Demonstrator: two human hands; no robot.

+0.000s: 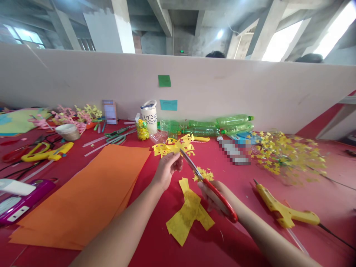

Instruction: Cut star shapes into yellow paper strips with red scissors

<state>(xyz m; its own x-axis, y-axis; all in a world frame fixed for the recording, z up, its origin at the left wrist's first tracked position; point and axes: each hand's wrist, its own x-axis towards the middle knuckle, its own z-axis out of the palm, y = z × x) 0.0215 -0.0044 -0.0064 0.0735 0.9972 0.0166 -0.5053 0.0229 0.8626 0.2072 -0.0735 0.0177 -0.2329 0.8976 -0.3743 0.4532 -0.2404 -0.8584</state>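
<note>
Far left of the red table (155, 237), a yellow glue gun (52, 152); then stacked orange sheets (91, 189). Left hand (168, 167) raised, thumb and fingertips together near the blade tips; cannot tell whether that grip holds anything. Cut-out yellow scraps (160, 150) lie beyond. Overlapping yellow strips (187, 211) lie on the table, nearer the wearer. Small yellow stars (208, 174) are heaped behind red-handled scissors (207, 183), gripped in the right hand (226, 193). Right: a star-covered spray (274, 168).
</note>
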